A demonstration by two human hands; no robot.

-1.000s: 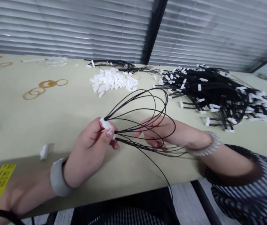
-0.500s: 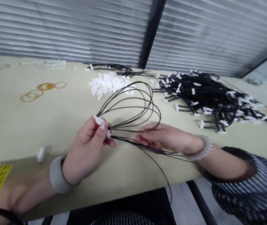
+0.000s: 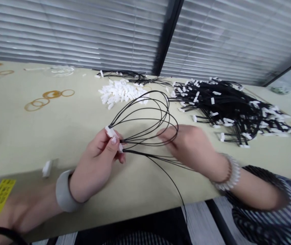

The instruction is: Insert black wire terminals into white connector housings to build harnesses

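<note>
My left hand (image 3: pixel 99 158) pinches white plastic connectors between thumb and fingers. One connector (image 3: pixel 111 131) points up past the thumb; a second white connector end (image 3: pixel 120 147) shows just below it. Thin black wires (image 3: pixel 140 119) run from the upper one, loop out to the right and bend back to the hand. More black wires (image 3: pixel 137 153) trail from the lower end to the right, with one hanging over the table edge. My right hand (image 3: pixel 186 146), slightly blurred, is closed at the right side of the loops, seemingly on a black wire; its fingertips are partly hidden.
Loose white connectors (image 3: pixel 121 92) lie heaped beyond my hands. A big pile of black wire harnesses (image 3: pixel 232 105) with white ends covers the right side. Rubber bands (image 3: pixel 50 94) lie at left. One white connector (image 3: pixel 47 168) rests near my left forearm.
My right hand has lifted off the lower trailing wires and turned, its fingers now up by the loops. My left hand keeps its hold on the connectors.
</note>
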